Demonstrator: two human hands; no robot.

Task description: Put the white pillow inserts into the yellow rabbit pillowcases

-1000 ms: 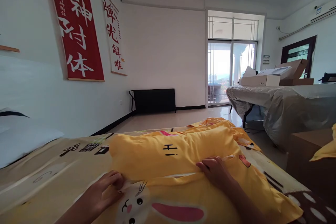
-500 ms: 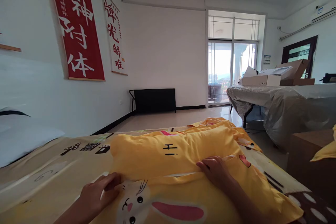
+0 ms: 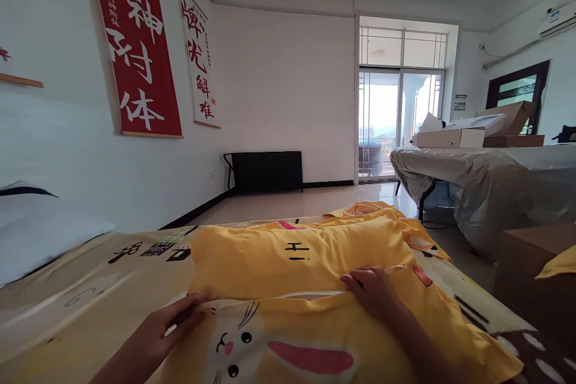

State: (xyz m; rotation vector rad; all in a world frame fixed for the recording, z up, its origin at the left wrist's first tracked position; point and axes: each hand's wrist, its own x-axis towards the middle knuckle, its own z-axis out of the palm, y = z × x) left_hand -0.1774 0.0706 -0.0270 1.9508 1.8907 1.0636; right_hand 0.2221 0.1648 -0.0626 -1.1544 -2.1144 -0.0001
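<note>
A yellow pillowcase with a white rabbit face and a pink ear lies nearest me on the bed. Beyond it, the yellow fabric with "Hi!" print bulges over a stuffed shape, and a narrow whitish strip shows along the seam between them. My left hand pinches the left end of that edge between thumb and fingers. On the right, my right hand has its fingers curled over the same edge, gripping the cloth.
The patterned bed sheet spreads to both sides. A white pillow lies at the left. At the right are a brown box and a plastic-covered table bearing opened cartons.
My left hand has shifted slightly left and up, its pinch now on the cloth's edge. The seam between the yellow parts looks straighter. The view has turned slightly left.
</note>
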